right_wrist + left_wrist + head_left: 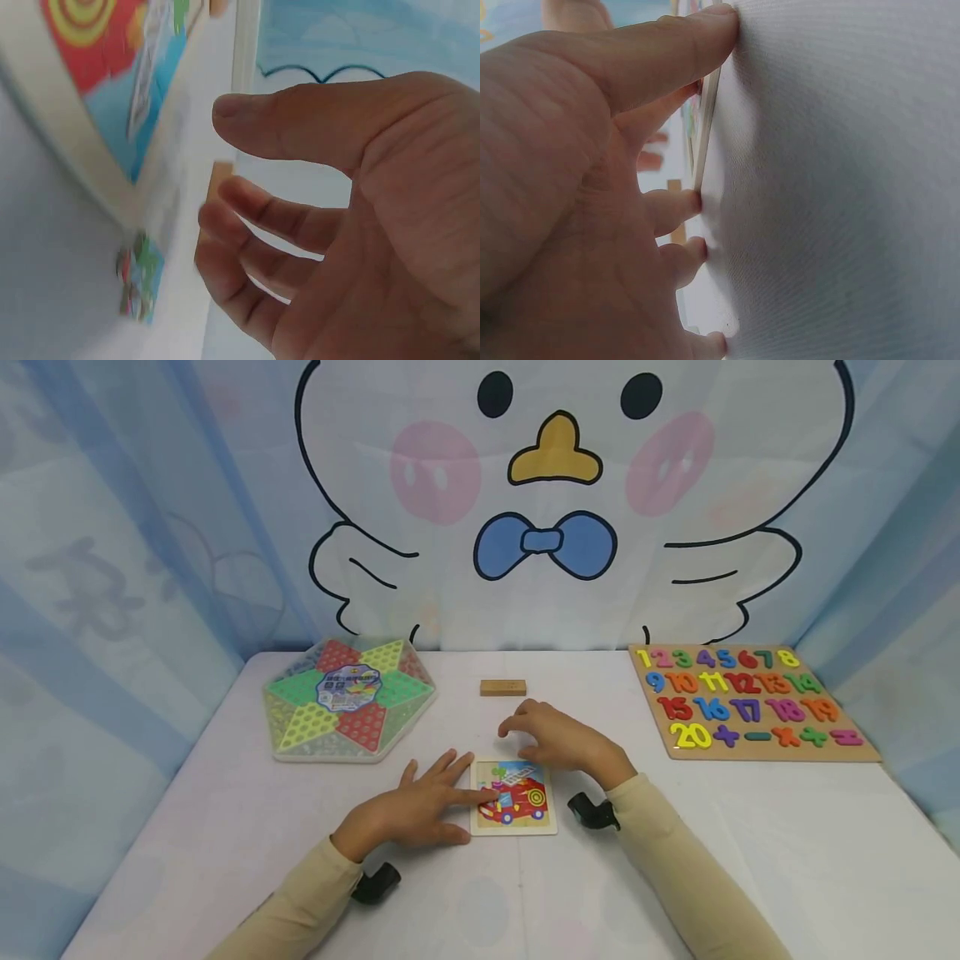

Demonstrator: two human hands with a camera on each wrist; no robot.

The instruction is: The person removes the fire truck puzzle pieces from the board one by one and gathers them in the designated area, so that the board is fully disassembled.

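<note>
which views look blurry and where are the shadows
Head view: bright, but the game board label is too soft to read; left wrist view: soft shadow on the tabletop beside the left hand; right wrist view: puzzle and small loose piece blurred, right hand clearer.

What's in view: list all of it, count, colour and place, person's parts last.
Picture puzzle: 1, multicoloured, centre of table
Small piece: 1, multicoloured, near puzzle corner
Block: 1, brown, behind puzzle
Star board: 1, red-green-yellow, back left
Number board: 1, tan, multicoloured numerals, back right
Table: 1, white, underneath
Cloth: count unclear, blue-white, behind and beside table
Wrist cameras: 2, black, at the wrists
Sleeves: 2, beige, on arms
Left hand: 1, bare, touching puzzle
Right hand: 1, bare, near puzzle
</note>
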